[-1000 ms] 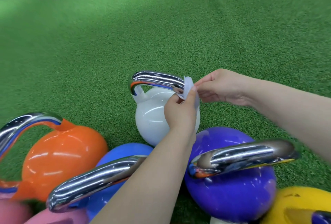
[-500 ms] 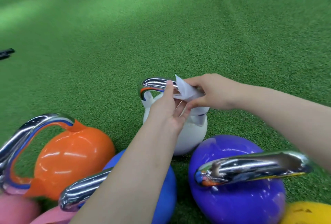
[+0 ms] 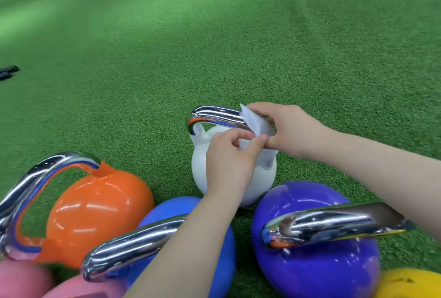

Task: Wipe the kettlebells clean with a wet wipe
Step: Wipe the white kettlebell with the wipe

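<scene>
Chrome handle (image 3: 218,116) of the white kettlebell (image 3: 202,166) is met at its right end by the white wet wipe (image 3: 259,124), which is held between both hands. The wipe is pinched by the right hand (image 3: 290,128), fingers curled over its top edge at the handle. The lower part is pinched by the left hand (image 3: 230,157), thumb and forefinger closed on it.

Change noted: a second ago the wipe was a small folded piece held at the handle's right end; half a second ago it was partly opened; now it is spread wider and draped down toward the bell's right shoulder. The left hand has been shifted from the handle to the wipe's lower edge.

Judgement: the wipe is being unfolded and wrapped, so wiping of the handle seems about to begin.

White kettlebell stands on green turf (image 3: 214,47), far of the orange (image 3: 95,211), blue (image 3: 214,250) and purple (image 3: 310,262) kettlebells. These appear untouched.
</scene>
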Available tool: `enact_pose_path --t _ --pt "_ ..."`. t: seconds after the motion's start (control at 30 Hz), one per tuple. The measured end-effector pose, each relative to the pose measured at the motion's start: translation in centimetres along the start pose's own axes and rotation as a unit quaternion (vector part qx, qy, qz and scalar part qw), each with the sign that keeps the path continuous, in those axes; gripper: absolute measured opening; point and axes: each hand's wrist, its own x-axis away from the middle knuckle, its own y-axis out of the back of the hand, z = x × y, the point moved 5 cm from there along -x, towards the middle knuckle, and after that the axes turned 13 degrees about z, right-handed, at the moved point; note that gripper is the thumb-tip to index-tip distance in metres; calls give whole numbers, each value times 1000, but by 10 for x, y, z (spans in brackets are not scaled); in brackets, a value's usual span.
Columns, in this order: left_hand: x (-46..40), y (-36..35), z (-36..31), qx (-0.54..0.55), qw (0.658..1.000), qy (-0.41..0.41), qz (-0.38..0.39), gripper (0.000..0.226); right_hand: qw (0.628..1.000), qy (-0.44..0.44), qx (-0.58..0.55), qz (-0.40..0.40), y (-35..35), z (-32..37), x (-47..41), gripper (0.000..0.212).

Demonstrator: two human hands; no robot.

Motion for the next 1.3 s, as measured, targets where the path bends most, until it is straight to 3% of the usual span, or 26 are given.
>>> enact_pose_path --t 0.07,0.2,0.27,0.33,0.4,0.47,0.57,0.67,0.83,1.0,1.1,1.2,1.3 --pt "-1 2 -3 -12 1000 -9 15 25 1000 -7 11 -4 1 0 1 64" --pt "-3 4 -2 26 998 5 53 27 1000 6 9 -9 -1 0 1 53" --pt "-5 14 5 108 994 26 -25 24 1000 3 -4 -9 -1 -3 0 53" --pt "-2 28 16 199 968 44 -148 19 1000 -7 -20 -10 0 -7 -1 60" --pt "6 26 21 247 947 57 -197 13 999 -28 -36 -9 1 -12 -2 66" --pt "13 4 21 258 954 85 -129 12 997 -39 -62 -8 0 -16 -3 61" --pt "20 -38 22 263 953 146 46 16 995 -61 -73 -18 2 -23 -6 51" --pt "11 -53 20 214 961 117 127 23 995 -79 -53 -1 5 -29 -8 40" --pt "-1 -54 27 83 985 125 88 27 992 -85 -61 70 -4 -41 -12 41" --pt "0 -66 33 4 996 65 65 35 983 -95 68 142 -22 -46 -19 48" --pt "-2 -73 38 25 995 58 71 41 970 -86 94 206 -36 -47 -21 29" --pt "-3 -67 42 83 991 85 59 15 962 -74 139 223 -35 -44 -24 26" --pt "-7 -59 34 102 990 84 40 19 959 -77 171 214 -22 -40 -27 27"
